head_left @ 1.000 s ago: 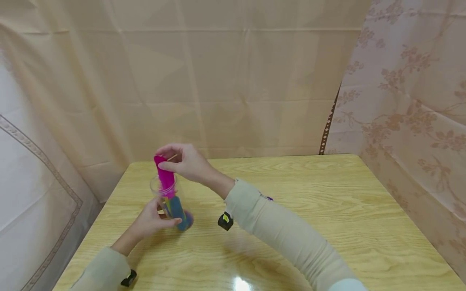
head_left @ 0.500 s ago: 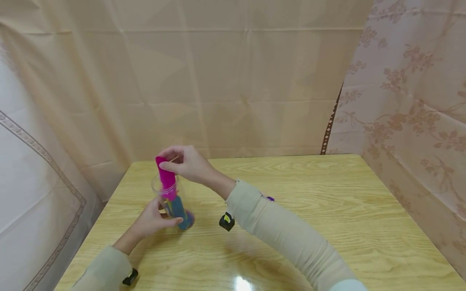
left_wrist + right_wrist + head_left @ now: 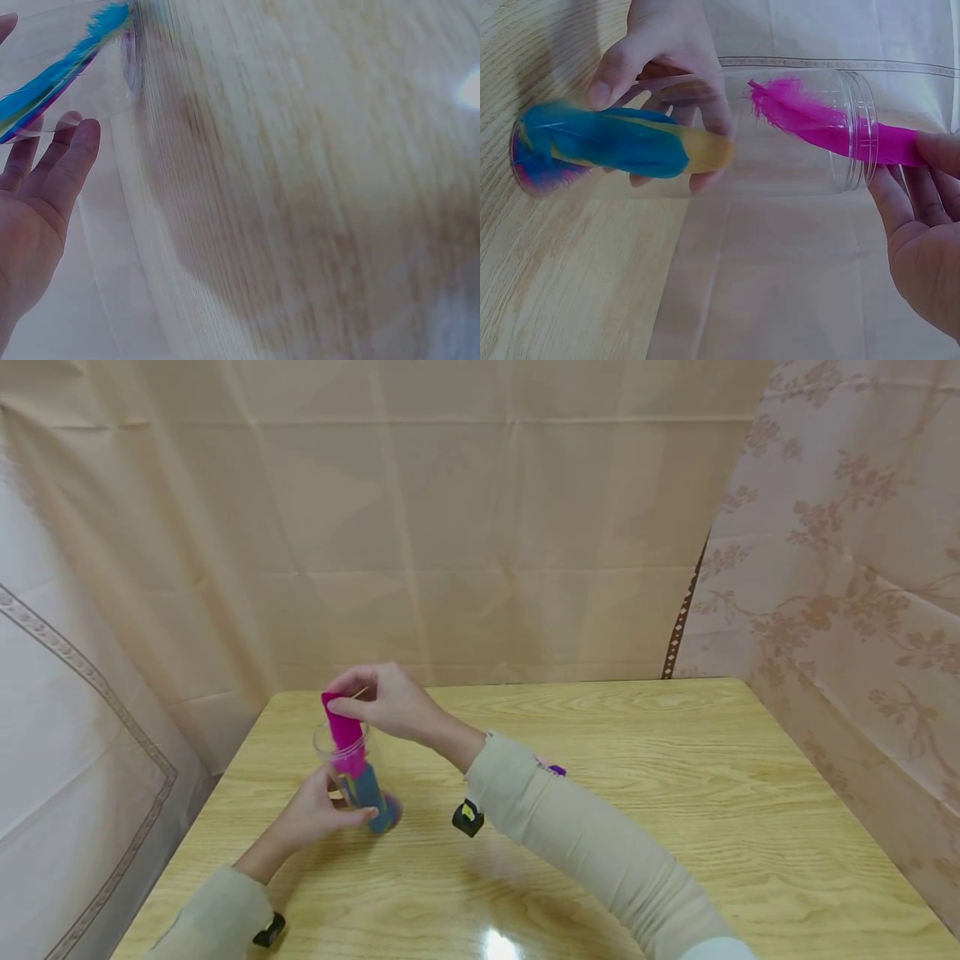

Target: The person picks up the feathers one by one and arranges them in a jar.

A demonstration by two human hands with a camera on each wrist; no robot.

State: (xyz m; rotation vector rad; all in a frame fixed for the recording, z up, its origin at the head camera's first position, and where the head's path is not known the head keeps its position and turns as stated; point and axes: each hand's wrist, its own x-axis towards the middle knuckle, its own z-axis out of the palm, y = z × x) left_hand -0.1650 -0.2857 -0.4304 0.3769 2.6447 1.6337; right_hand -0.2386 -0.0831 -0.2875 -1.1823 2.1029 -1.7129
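Standing on the table is a clear plastic jar (image 3: 780, 184) without a lid on its mouth. My left hand (image 3: 309, 816) grips its lower body, thumb on one side and fingers on the other. Inside, near the bottom, lie blue feathers (image 3: 622, 139) and a yellow feather (image 3: 711, 153), with some purple beneath. Above the rim, my right hand (image 3: 395, 703) pinches a magenta feather (image 3: 345, 732) by one end. Its fluffy end hangs within the jar's upper part, apart from the blue feathers. In the left wrist view, fingers (image 3: 71, 161) lie against the jar wall.
A small purple thing (image 3: 557, 770) lies on the wooden table (image 3: 675, 827), partly hidden behind the right sleeve. Small black blocks show beside each sleeve, one by the right forearm (image 3: 468, 818). Beige cloth (image 3: 480, 543) hangs behind the table's far edge.
My right hand has come down slightly, and the magenta feather sits a little deeper in the jar. The left hand keeps its grip, nearly still.
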